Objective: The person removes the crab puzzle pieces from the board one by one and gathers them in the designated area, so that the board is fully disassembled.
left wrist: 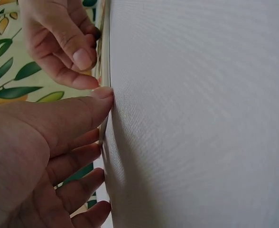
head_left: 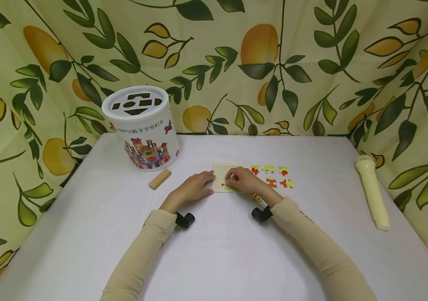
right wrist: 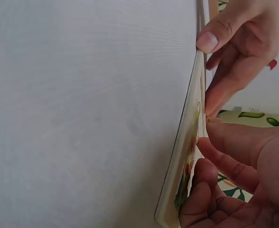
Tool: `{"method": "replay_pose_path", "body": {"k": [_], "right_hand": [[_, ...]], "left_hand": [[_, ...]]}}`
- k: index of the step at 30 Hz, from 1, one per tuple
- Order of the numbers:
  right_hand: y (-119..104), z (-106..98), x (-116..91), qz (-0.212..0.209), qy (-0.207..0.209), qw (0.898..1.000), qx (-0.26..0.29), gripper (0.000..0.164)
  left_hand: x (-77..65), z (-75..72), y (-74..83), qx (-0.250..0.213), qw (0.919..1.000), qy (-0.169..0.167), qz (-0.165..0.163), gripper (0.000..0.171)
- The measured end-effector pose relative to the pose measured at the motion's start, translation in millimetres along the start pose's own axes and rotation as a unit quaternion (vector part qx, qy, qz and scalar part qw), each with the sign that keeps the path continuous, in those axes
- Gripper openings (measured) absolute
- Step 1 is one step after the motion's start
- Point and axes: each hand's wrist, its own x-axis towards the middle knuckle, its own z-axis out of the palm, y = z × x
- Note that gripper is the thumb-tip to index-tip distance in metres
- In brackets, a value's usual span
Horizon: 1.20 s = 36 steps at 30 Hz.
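A small pale wooden puzzle board (head_left: pixel 219 170) lies flat on the table, with a few coloured puzzle pieces (head_left: pixel 230 187) in its lower part. My left hand (head_left: pixel 195 185) rests at the board's left edge, thumb by the near corner, fingers fairly straight. Over the board, my right hand (head_left: pixel 244 179) has thumb and fingers bent and seems to pinch a puzzle piece, largely hidden by the fingers. In the right wrist view the board (right wrist: pixel 177 156) appears edge-on under the fingertips. Several loose red and yellow pieces (head_left: pixel 271 182) lie to the board's right.
A white block bucket (head_left: pixel 146 138) with a shape-cut lid stands at the back left. Before it lies a wooden block (head_left: pixel 160 179). Far right is a cream-coloured stick-shaped object (head_left: pixel 372 192). A fruit-patterned curtain (head_left: pixel 217 75) borders the white table (head_left: pixel 214 259).
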Motion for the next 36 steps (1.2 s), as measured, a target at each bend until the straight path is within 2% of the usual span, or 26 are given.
{"method": "replay_pose_path", "body": {"k": [12,29,36], "right_hand": [[-0.7,4.8,-1.3,-0.012,-0.005,1.000,-0.001,0.012],[0.8,7.5,-4.4,-0.040,0.012,0.999,-0.013,0.019],[-3.8,9.1,-3.9,-0.034,0.009,0.999,-0.033,0.025]], "left_hand": [[-0.8,2.0,-1.0,0.000,0.9999,0.011,0.003,0.049],[-2.5,1.2,1.9,0.001,1.0000,0.009,0.002,0.049],[-2.3,0.3,1.5,0.007,0.9999,0.008,0.005,0.048]]}}
